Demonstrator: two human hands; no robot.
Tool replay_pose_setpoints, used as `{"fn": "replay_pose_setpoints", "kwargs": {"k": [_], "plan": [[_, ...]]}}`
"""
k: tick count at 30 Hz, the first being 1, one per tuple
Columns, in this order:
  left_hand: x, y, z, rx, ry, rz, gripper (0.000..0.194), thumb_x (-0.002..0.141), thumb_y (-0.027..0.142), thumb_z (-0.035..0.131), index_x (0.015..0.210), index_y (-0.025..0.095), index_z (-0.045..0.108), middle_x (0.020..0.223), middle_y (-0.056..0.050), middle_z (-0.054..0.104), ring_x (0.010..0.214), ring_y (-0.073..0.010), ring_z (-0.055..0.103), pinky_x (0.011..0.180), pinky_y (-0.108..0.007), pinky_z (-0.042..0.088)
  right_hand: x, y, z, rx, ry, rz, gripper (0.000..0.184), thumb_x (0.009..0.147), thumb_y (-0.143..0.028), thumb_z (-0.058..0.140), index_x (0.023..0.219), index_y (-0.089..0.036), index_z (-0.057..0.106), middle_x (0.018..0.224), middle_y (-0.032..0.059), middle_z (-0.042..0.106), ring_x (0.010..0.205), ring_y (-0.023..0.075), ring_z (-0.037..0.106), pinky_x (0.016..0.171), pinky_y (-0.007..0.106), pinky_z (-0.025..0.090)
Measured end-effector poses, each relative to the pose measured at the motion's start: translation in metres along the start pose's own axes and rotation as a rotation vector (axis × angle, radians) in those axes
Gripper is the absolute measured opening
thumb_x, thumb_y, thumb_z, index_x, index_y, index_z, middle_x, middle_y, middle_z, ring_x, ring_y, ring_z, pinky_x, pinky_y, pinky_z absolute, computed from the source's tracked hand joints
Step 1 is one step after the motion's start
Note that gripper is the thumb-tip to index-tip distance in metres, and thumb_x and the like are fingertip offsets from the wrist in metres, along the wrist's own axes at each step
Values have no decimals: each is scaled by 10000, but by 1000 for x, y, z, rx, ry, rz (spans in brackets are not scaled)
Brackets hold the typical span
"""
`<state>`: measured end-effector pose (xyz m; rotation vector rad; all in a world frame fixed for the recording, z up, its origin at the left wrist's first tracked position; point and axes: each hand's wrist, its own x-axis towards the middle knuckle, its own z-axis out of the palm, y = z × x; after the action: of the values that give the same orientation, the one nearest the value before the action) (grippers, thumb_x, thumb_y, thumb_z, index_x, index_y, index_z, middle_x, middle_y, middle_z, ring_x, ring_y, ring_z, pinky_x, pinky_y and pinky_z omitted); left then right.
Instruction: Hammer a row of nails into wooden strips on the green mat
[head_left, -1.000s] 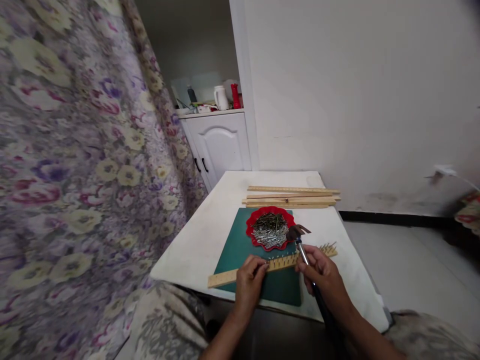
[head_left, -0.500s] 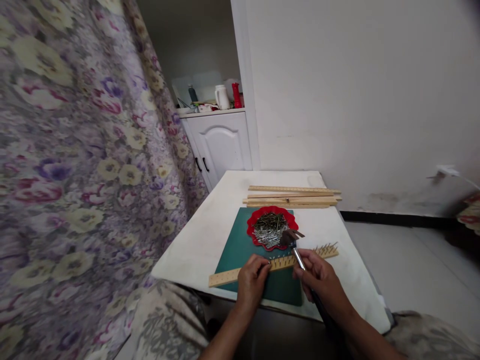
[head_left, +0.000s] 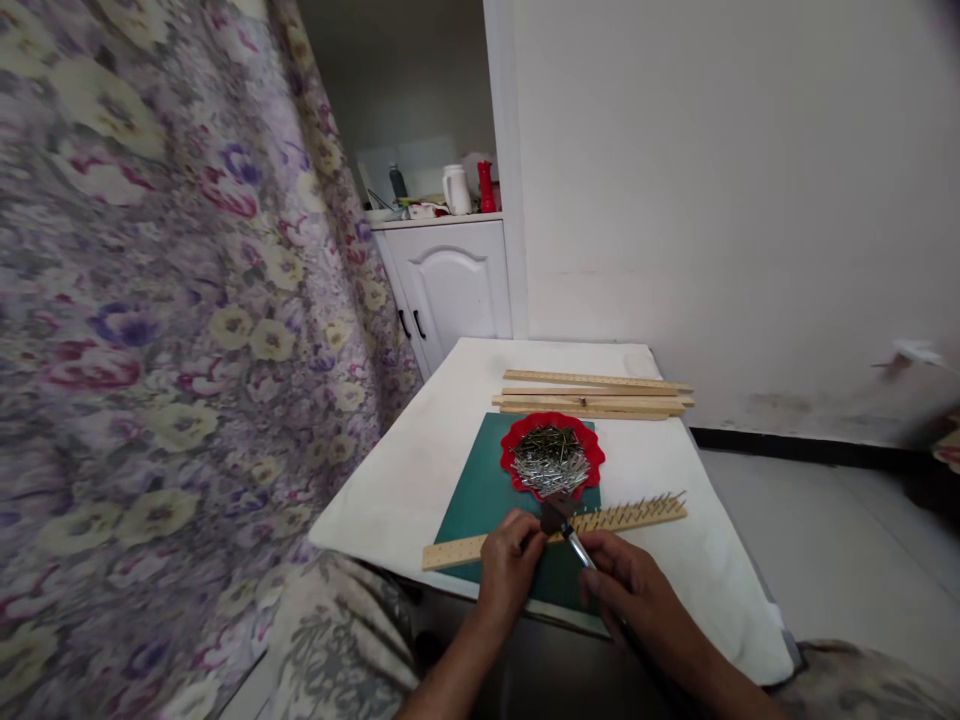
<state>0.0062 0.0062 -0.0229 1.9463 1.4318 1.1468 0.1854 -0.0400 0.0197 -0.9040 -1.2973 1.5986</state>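
Observation:
A long wooden strip (head_left: 622,517) studded with a row of upright nails lies across a green cutting mat (head_left: 480,495) on a white table (head_left: 420,450). My left hand (head_left: 508,565) is closed in a pinch on the strip, fingertips where the nail row ends. My right hand (head_left: 634,590) grips the handle of a small hammer (head_left: 559,520), whose dark head rests down on the strip right beside my left fingertips. Just behind stands a red scalloped dish (head_left: 553,458) heaped with loose silver nails.
Several plain wooden strips (head_left: 592,393) lie stacked at the table's far edge by the white wall. A flowered curtain (head_left: 150,330) hangs close on the left. A white cabinet (head_left: 454,285) with bottles on top stands behind. Grey floor lies to the right.
The hammer head came down and leftward from above the dish's edge onto the strip beside my left fingers. The camera view shifted slightly. My left hand stayed on the strip.

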Motion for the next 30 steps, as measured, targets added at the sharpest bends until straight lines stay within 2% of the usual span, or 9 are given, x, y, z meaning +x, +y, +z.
{"fn": "replay_pose_setpoints", "kwargs": {"k": [8, 19, 30], "plan": [[-1, 1, 0, 3, -11, -8, 177, 799, 119, 488, 657, 187, 567, 706, 3, 550, 677, -126, 543, 626, -210, 397, -6, -9, 9, -81, 13, 31, 226, 849, -321, 549, 1033, -190, 566, 667, -47, 596, 326, 26, 377, 326, 154, 271], [-1, -1, 1, -12, -4, 18, 190, 780, 93, 496, 634, 180, 580, 681, 5, 557, 650, -122, 535, 601, -204, 387, -5, -11, 7, -61, -11, 43, 208, 849, -338, 557, 987, -185, 586, 644, -51, 594, 311, 25, 378, 315, 149, 246], [-1, -1, 2, -60, 11, 4, 122, 808, 195, 565, 722, 194, 651, 751, -21, 627, 705, -145, 583, 655, -227, 431, -5, -8, -4, 31, 47, -6, 264, 868, -374, 563, 1058, -194, 527, 683, -34, 611, 286, 15, 382, 313, 149, 220]]}}
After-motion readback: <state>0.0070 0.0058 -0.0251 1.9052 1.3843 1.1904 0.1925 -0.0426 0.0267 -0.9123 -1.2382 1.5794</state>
